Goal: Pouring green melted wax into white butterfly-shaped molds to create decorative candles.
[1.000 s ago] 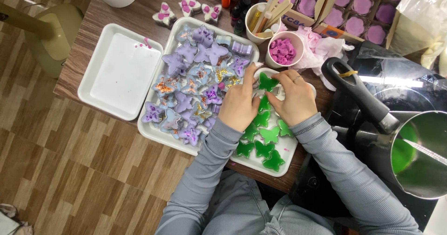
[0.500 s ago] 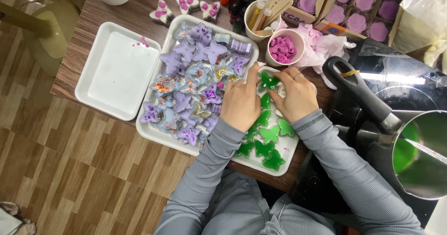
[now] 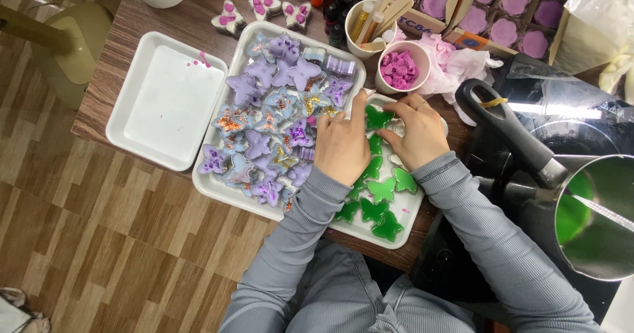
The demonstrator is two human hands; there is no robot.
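Observation:
Both hands meet over a white tray [image 3: 411, 209] that holds several green butterfly-shaped pieces [image 3: 381, 189]. My left hand [image 3: 342, 145] and my right hand [image 3: 416, 132] pinch one green butterfly piece [image 3: 379, 116] at the tray's far end, fingertips on both its sides. To the left lies a larger white tray [image 3: 212, 185] filled with several purple, blue and glittery butterfly pieces [image 3: 282, 112]. Grey sleeves cover both arms.
An empty white tray [image 3: 165, 99] with pink specks lies at the far left. A cup of pink chunks [image 3: 401, 66], a cup of wooden sticks [image 3: 373, 16] and purple moulds [image 3: 489, 9] stand behind. A metal pot with green liquid [image 3: 588, 214] sits right on a black cooktop.
Both hands stay over the far end of the green tray; fingers have shifted slightly around the top green butterfly piece. Nothing else has moved.

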